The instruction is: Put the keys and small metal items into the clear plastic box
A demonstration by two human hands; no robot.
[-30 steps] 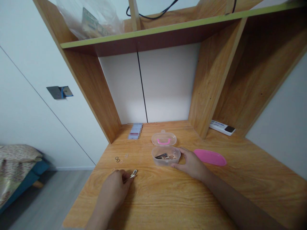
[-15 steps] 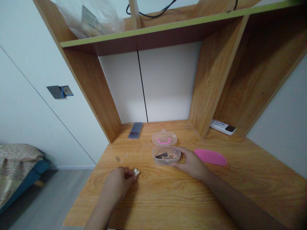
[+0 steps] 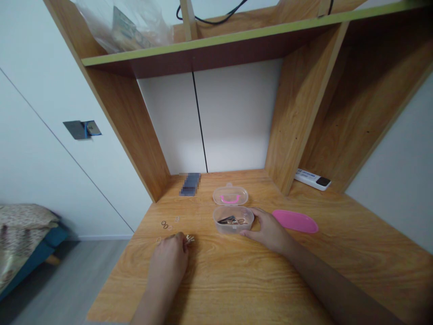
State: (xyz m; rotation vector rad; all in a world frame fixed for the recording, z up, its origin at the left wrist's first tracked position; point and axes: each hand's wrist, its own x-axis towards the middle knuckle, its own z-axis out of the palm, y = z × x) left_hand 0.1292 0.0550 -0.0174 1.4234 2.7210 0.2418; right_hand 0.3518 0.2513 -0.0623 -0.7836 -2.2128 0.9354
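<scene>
- And there it was: the left hand sat low at centre frame, fingers closed in a pinch on a small metal piece, too small to make out exactly, held up at the fingertips where it seemed easy to control.
- The right hand was open and curved against the lower right side of a clear plastic box, apparently steadying it; it gripped nothing that I could see.
- That box sat open at centre, just right of the left hand, with a tangle of metal clips lying inside, all within easy reach of both hands.
- Its clear lid, with a pink handle, lay just beyond it, seemingly set aside to leave the box open.
- Small rings lay scattered left of the box, with a faint one right beside the left hand.
- A pink oval plastic piece lay right of the right hand.
- Farther back, a pixelated object lay at the back of the wooden worktop, and a white remote control sat at upper right of it.
- Below a shelf, a bed showed at far left.
</scene>
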